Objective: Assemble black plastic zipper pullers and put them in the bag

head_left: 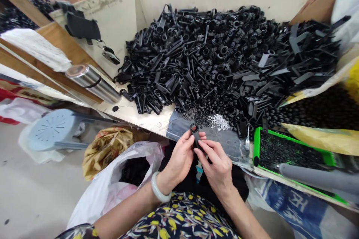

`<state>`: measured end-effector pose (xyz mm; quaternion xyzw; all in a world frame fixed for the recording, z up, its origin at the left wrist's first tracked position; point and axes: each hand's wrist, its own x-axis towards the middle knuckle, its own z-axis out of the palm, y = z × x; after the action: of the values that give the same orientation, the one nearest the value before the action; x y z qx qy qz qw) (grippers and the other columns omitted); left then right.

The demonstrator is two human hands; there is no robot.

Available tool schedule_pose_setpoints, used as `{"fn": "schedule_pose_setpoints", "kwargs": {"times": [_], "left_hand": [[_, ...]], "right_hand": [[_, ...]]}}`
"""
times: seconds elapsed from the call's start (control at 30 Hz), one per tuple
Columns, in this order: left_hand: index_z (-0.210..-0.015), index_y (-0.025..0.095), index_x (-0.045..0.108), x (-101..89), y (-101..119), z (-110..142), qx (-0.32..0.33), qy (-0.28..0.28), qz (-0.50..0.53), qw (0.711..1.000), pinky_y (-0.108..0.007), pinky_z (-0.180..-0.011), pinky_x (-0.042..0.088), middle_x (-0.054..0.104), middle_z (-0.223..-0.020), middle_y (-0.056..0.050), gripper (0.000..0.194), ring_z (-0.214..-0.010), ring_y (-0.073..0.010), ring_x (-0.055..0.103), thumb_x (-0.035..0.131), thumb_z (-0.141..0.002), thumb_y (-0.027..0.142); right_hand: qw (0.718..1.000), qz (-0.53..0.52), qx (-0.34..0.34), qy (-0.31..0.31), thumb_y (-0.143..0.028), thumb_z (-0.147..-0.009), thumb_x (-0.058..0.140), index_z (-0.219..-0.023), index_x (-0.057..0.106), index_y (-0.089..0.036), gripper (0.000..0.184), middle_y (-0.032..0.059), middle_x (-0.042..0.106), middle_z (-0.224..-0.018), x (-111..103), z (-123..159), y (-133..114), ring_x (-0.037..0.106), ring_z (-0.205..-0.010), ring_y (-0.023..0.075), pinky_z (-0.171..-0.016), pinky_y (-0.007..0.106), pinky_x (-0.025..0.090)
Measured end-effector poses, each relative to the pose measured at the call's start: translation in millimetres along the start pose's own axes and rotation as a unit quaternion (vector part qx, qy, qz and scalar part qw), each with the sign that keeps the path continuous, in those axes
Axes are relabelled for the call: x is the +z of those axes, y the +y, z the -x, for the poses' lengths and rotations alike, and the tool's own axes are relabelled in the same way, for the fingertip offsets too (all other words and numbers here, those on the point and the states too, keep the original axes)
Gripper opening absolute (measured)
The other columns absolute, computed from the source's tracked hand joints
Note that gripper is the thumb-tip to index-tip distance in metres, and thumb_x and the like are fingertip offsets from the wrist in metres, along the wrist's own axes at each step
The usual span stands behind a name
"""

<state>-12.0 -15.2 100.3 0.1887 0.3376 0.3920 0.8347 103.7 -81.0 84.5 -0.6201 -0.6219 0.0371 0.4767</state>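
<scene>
Between my two hands is a black plastic part with a ring at its upper end [194, 130]. My left hand [181, 153] grips it from the left, thumb and fingers closed near the ring. From the right, my right hand [215, 160] pinches its lower end with bent fingers; the fingertips partly hide that end. Just beyond my hands lie small silver pins [219, 123] on a dark mat [179, 124]. Small black pieces [198, 115] are scattered beside the pins. Behind them rises a large heap of black plastic parts [190, 59].
A steel flask [94, 82] stands at the left by the wooden wall. On the right sits a green-rimmed tray [256, 145] of small black pieces, with a grey handle-like bar [314, 177] across it. A light blue stool [52, 129] and plastic bags [84, 198] are at lower left.
</scene>
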Motion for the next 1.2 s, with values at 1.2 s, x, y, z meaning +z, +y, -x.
{"fn": "schedule_pose_setpoints", "kwargs": {"times": [1.2], "left_hand": [[-0.097,0.015,0.068,-9.7,-1.0,-9.2,0.097,0.04,-0.161,0.981,-0.019,-0.06,0.042,0.063,-0.074,0.002,0.026,-0.06,-0.0065,0.051,0.075,-0.092,0.04]], "right_hand": [[0.987,-0.106,0.115,-0.02,-0.019,-0.102,0.064,-0.114,0.075,-0.023,0.017,0.0039,0.071,-0.097,-7.7,-4.8,-1.1,0.067,-0.081,0.0152,-0.073,0.028,0.056]]}}
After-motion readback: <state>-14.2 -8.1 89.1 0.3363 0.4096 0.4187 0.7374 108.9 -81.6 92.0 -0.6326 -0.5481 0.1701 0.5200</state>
